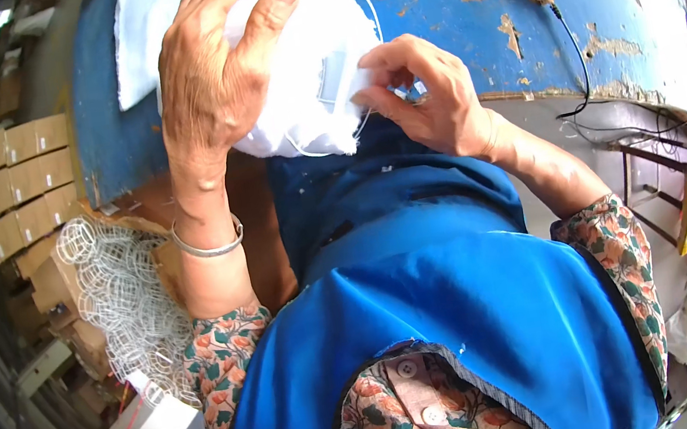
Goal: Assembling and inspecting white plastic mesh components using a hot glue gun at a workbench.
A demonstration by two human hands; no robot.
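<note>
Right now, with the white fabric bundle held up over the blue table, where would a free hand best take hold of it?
Probably the white fabric bundle's lower edge, coming from below: the left hand covers its top and left, and the right hand pinches its right edge.

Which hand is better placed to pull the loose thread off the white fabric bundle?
Right, probably. The right hand already pinches the white fabric bundle at its edge by the small label, while the left hand is spread over the bundle, gripping it.

Between the hands a soft, matt white cloth bundle [301, 71] lies over a blue painted table [458, 31], its coat chipped and rough, beside the left wrist's smooth, shiny metal bangle [208, 249].
</note>
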